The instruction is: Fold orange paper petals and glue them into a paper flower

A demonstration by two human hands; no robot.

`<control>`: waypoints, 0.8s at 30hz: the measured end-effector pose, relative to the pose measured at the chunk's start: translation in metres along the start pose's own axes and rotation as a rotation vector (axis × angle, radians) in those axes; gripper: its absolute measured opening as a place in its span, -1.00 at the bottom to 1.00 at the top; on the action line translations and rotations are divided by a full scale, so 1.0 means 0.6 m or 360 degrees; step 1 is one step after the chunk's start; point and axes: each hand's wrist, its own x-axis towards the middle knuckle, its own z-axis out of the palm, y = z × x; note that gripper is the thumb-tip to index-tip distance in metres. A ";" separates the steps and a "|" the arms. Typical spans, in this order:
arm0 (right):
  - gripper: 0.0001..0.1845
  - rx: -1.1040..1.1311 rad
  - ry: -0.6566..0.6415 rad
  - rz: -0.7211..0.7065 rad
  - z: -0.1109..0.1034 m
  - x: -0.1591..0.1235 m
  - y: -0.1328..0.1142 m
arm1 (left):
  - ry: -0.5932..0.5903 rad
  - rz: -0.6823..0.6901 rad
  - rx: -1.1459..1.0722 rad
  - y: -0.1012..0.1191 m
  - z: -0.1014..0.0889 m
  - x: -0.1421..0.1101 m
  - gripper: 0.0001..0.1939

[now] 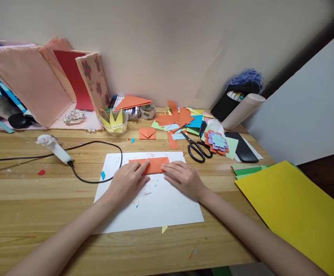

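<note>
A folded strip of orange paper (156, 165) lies on a white sheet (167, 211) in front of me. My left hand (130, 175) holds its left part, index finger pressed along the top and thumb near the lower edge. At the strip's right end, my right hand (184, 177) has its fingers closed together, the tips on the paper. Small paper scraps and coloured marks dot the white sheet. Just beyond the strip sits a small orange folded envelope (147, 133). Black-handled scissors (197, 147) lie open to the right, beside a layered paper flower (217, 142).
A white glue gun (54, 148) with a looping black cord (97, 142) lies at left. Behind are a clear bowl (115, 124) with yellow paper, a tape roll (147, 111) and orange cutouts (175, 119). Yellow sheets (296, 214) overhang the right edge near a black phone (243, 147).
</note>
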 end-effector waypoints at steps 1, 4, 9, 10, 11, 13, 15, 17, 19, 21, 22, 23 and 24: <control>-0.70 -0.0003 -0.0005 0.0000 0.005 0.007 0.000 | -0.0003 -0.0021 -0.0002 0.001 -0.001 0.003 -0.63; -0.75 0.0023 -0.0017 -0.0001 0.021 0.027 0.004 | 0.0004 -0.0040 -0.0061 0.002 0.002 0.009 -0.68; -0.81 0.0272 0.0091 0.0070 0.028 0.061 0.001 | 0.0172 -0.0089 -0.0447 -0.012 0.003 0.012 -0.70; -0.82 0.0363 0.0137 0.0127 0.026 0.069 -0.003 | 0.0213 -0.0114 -0.0571 -0.015 -0.001 0.012 -0.69; -0.82 0.0459 0.0187 0.0203 0.023 0.077 -0.008 | 0.0231 -0.0149 -0.0703 -0.018 -0.006 0.011 -0.69; -0.82 0.0669 0.0253 0.0403 0.018 0.092 -0.018 | 0.0180 -0.0269 -0.0962 -0.021 -0.016 0.010 -0.69; -0.79 0.0919 0.0234 0.0616 0.019 0.101 -0.025 | 0.0088 -0.0457 -0.1180 -0.022 -0.025 0.008 -0.66; -0.74 0.1167 0.0151 0.0780 0.025 0.103 -0.029 | 0.0036 -0.0642 -0.1353 -0.022 -0.029 0.007 -0.63; -0.70 0.1349 0.0047 0.0878 0.033 0.100 -0.029 | 0.0015 -0.0770 -0.1499 -0.023 -0.029 0.006 -0.63; -0.70 0.1446 -0.0064 0.0911 0.040 0.094 -0.028 | -0.0042 -0.0870 -0.1610 -0.026 -0.026 0.006 -0.62; -0.72 0.1463 -0.0100 0.0904 0.041 0.092 -0.028 | -0.0082 -0.0921 -0.1653 -0.028 -0.024 0.006 -0.61; -0.75 0.1462 -0.0107 0.0889 0.042 0.089 -0.028 | -0.0118 -0.0969 -0.1688 -0.030 -0.022 0.006 -0.60; -0.78 0.1454 -0.0089 0.0868 0.042 0.087 -0.029 | -0.0146 -0.1008 -0.1716 -0.031 -0.021 0.005 -0.60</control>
